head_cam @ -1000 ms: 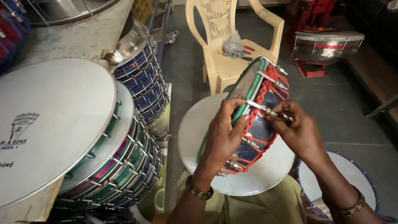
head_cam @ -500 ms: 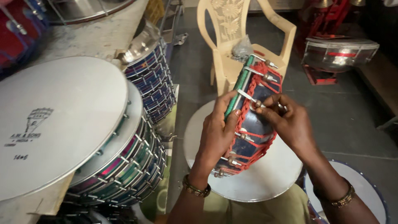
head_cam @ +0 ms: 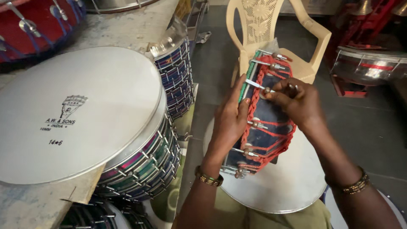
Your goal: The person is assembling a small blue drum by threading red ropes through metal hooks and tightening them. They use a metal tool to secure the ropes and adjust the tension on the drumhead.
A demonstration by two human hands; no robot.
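Note:
A small drum (head_cam: 265,123) with a dark shiny shell, red cord lacing and metal tension rods stands on its edge on a white drumhead (head_cam: 292,182) in my lap. My left hand (head_cam: 229,123) grips the drum's left rim, fingers spread along the green hoop. My right hand (head_cam: 296,104) is closed on a small metal tool or rod end near the top of the shell, next to a tension rod (head_cam: 259,86).
A large drum with a white head (head_cam: 76,110) and multicoloured shell sits at left on a stack. Another striped drum (head_cam: 176,74) stands behind it. A cream plastic chair (head_cam: 271,29) is ahead, a red drum (head_cam: 34,25) top left, a chrome drum (head_cam: 369,65) right.
The view has shifted, so the drum and both hands appear further right. The drum now stands more upright, and my right hand stays at the upper tension rods.

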